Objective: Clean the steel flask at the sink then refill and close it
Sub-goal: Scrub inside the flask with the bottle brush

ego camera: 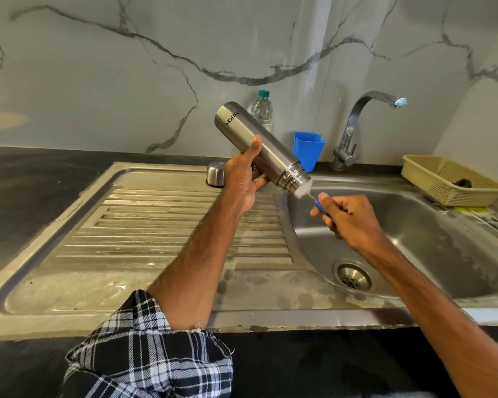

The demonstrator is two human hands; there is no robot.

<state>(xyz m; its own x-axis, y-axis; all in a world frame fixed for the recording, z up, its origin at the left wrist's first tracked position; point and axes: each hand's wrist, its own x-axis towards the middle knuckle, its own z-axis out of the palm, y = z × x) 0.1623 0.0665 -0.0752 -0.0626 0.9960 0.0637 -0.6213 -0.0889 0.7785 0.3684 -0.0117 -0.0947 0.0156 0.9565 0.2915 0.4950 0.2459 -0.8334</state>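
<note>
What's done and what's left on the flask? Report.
Done: the cap is off, standing on the drainboard. In hand: the left hand holds the flask tilted over the sink while the right hand holds a brush in its mouth. Left: rinse, refill, close; no water runs from the tap.

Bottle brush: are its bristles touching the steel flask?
Touching. Head view: white bristles of the bottle brush fill the mouth of the steel flask; right hand holds its handle.

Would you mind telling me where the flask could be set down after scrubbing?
The draining board is bare in front of the cap; so is the basin around the drain. By the tap it is crowded: blue cup, bottle, basket.
</note>
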